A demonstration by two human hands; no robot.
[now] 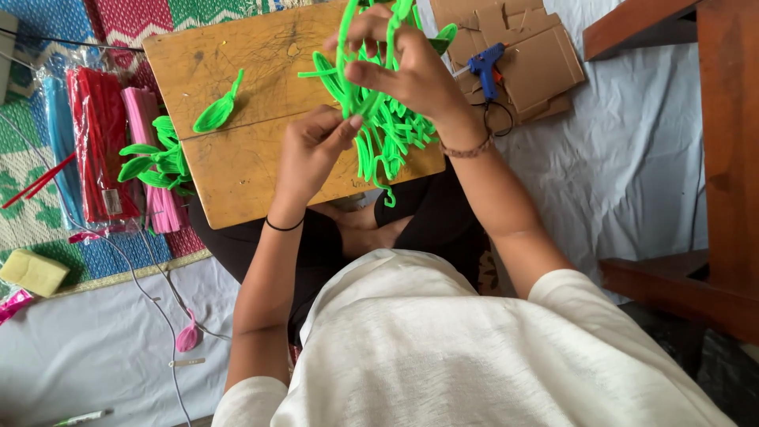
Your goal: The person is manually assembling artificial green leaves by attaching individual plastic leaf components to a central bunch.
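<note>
Green pipe-cleaner bundle point(379, 119) is being held above the wooden board point(237, 158), approx. over its right edge. Right hand point(411, 71) fingers are pinching upper loops; left hand point(312, 154) fingers are pinching a lower strand. Shaping seems mid-step; next twist likely needs a firm grip.

A single head-worn camera looked steeply down from close above the person's own shoulders, facing forward over the lap onto the wooden tabletop point(237, 119) and surrounding floor.
</note>
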